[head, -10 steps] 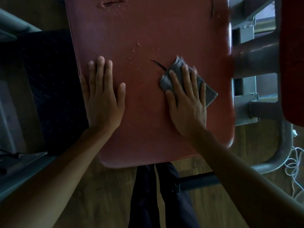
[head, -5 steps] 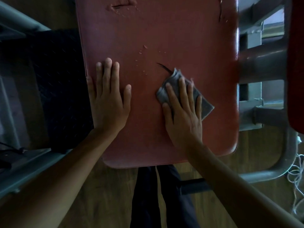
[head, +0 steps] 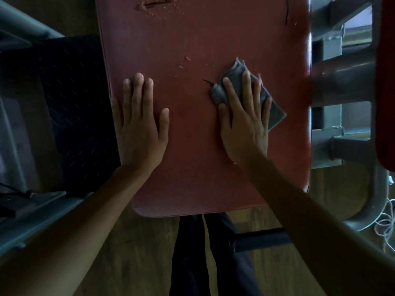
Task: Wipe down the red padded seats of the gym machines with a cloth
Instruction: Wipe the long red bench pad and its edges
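The job looks to be in the middle of 1 seat. The red padded seat [head: 192,163] fills the head view, and the folded grey cloth [head: 274,113] lies on it right of centre, pinned under the right hand [head: 245,127]. That hand's fingers [head: 232,92] are straight and spread, pressing the cloth flat rather than gripping it. The left hand [head: 139,127] rests palm-down near the seat's left edge, fingers straight and together, holding nothing; it seems to brace the body.

Whether the near part of the seat is already clean cannot be told in this dim light. Pale flecks [head: 188,58] lie just above the hands, and more sit around a scuffed patch [head: 154,4] at the far end, so that stretch probably needs wiping. A second red pad [head: 386,82] at the right edge is likely left to do too.

A dark slit [head: 207,81] in the cover, just beside the cloth's left corner, could snag it. Grey frame tubes [head: 342,82] crowd the seat's right side, a dark tread plate [head: 74,103] lies to the left, and a white cord [head: 386,223] trails on the wooden floor [head: 139,253].
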Demonstrator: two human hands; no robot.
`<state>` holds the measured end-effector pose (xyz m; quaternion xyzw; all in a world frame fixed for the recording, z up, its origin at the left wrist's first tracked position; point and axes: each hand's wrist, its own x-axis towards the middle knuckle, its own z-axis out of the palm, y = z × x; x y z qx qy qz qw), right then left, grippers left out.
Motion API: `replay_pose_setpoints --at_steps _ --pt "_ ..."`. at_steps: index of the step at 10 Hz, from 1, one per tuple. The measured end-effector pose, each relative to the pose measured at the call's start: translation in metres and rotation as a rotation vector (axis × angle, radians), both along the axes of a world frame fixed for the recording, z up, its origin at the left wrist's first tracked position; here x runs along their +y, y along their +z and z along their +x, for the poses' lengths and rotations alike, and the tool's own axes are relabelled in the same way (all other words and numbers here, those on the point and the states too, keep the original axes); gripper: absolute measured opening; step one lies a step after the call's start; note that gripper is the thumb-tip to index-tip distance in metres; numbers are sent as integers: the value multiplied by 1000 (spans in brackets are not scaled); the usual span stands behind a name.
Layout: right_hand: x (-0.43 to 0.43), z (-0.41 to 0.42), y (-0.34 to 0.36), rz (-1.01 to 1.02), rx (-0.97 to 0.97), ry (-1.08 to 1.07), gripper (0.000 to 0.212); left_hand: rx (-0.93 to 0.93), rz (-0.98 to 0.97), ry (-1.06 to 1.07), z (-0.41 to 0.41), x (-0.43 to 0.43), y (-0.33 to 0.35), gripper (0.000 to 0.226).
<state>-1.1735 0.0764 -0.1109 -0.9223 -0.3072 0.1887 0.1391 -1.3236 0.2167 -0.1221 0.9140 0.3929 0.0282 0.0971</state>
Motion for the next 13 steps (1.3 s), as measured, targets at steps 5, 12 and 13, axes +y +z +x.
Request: replay_pose_setpoints --at_steps 5,12,13 --pt "-20 -22 0 -16 -24 130 52 -4 -9 3 0 0 1 59" --pt "13 -6 1 17 26 -7 52 -7 -7 1 0 0 0 59" --pt "-11 -38 4 11 11 101 51 -9 -16 0 0 1 0 59"
